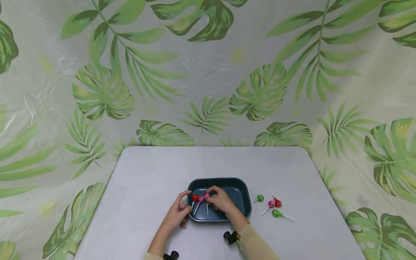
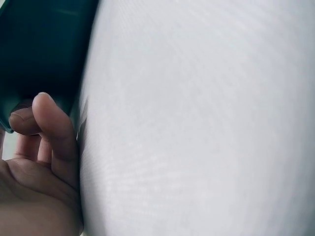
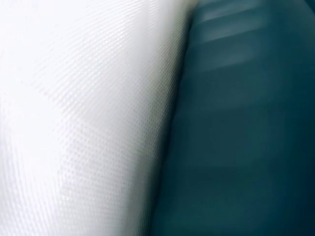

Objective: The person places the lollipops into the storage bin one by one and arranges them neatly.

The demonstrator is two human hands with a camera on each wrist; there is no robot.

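Observation:
A dark blue-green tray lies on the table with three lollipops side by side in its left part. They are a red lollipop, a pink lollipop and another pink lollipop, sticks toward the near side. My right hand reaches over the tray and pinches the rightmost pink one by its head. At the tray's left end my left hand grips the rim, index finger at the far corner and thumb lower down. The left wrist view shows curled fingers against the tray's side.
Right of the tray lie a green lollipop, a red lollipop, a pink lollipop and another green lollipop. The white table ends at a leaf-patterned curtain. The right wrist view is blurred.

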